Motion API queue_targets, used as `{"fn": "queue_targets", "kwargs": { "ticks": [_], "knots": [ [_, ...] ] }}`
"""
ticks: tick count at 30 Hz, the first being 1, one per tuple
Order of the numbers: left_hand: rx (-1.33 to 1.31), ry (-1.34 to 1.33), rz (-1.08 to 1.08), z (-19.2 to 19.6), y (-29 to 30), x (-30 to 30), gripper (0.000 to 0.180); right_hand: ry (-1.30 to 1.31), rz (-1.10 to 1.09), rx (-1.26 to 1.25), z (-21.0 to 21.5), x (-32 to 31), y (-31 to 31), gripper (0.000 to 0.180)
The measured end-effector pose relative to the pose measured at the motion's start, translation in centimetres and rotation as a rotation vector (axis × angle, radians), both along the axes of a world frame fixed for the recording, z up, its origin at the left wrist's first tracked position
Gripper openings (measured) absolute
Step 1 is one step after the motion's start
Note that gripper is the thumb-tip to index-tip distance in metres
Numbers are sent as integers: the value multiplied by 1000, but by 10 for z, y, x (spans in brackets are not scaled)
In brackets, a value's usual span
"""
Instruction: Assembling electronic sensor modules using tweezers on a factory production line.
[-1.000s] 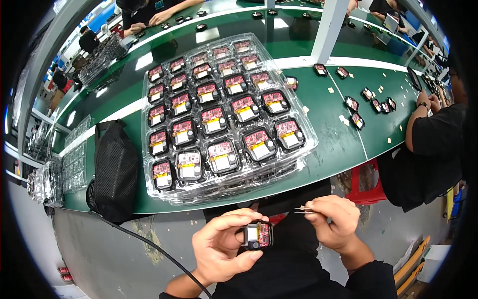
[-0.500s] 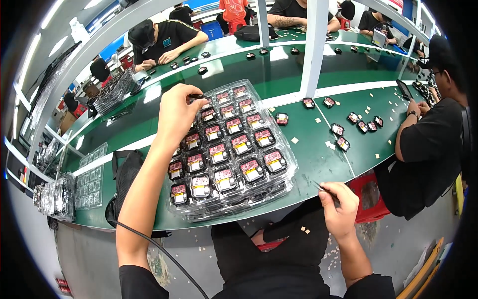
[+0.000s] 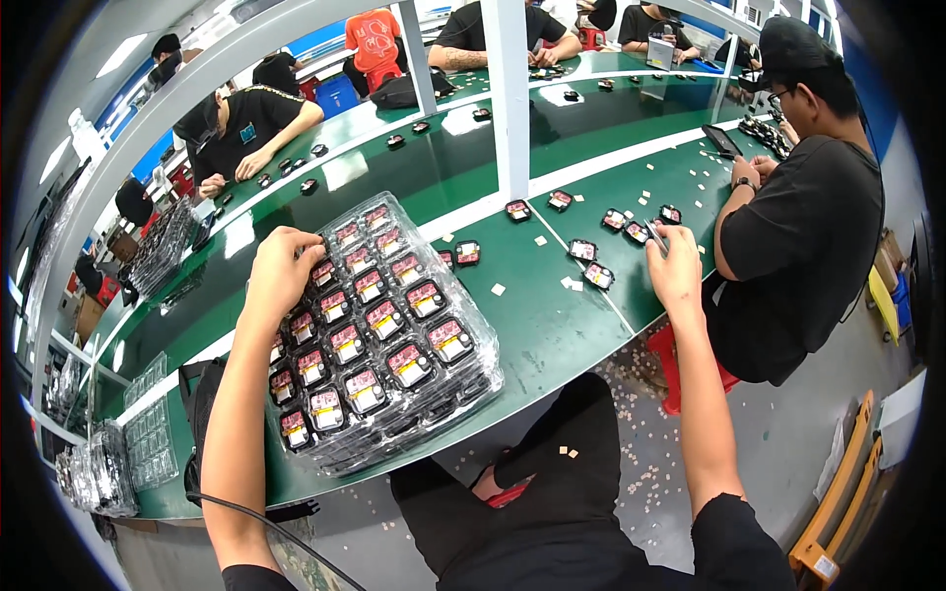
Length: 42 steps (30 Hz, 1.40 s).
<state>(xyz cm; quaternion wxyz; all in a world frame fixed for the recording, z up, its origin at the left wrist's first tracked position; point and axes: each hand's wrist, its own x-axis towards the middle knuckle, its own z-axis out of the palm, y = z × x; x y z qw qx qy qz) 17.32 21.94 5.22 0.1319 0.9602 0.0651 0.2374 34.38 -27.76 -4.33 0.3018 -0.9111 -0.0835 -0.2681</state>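
A stack of clear plastic trays (image 3: 463,369) stands before me on the green bench, its top tray filled with rows of small black square devices (image 3: 383,318) bearing pink, white and yellow labels. My left hand (image 3: 282,268) is at the far left side of the top tray, fingers pinched together; what lies between the fingertips is hidden. My right hand (image 3: 676,264) reaches to the right over the bench, closed on thin tweezers (image 3: 653,232). The tweezers' tips are beside a loose black device (image 3: 636,231) in a small group of similar ones.
More loose devices (image 3: 597,275) and small pale squares (image 3: 498,290) lie on the green bench (image 3: 537,345). A white upright post (image 3: 507,98) rises beyond. A co-worker (image 3: 803,207) sits at the right, another (image 3: 241,128) across the belt. A black bag (image 3: 202,394) and empty trays (image 3: 153,438) are left.
My right hand with the tweezers has moved forward from near the bench edge to the loose devices. My left hand stays at the tray's far left. The whole view has shifted to the right.
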Motion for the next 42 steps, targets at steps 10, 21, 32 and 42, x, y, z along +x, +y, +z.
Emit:
{"fn": "queue_targets", "kwargs": {
  "ticks": [10, 21, 32, 42],
  "knots": [
    [-244, 80, 20, -4, 20, 8, 25, 199, -191, -205, 6, 94, -38, 33],
    [-259, 121, -10, -3, 27, 7, 27, 334, -219, -185, 1, 115, -41, 27],
    [130, -73, 73, 0, -4, -9, 31, -82, 401, 408, 49, -1, 24, 19],
    [-59, -99, -463, 20, -169, -133, 52, 213, 1141, 613, 34, -198, 75, 39]
  ]
}}
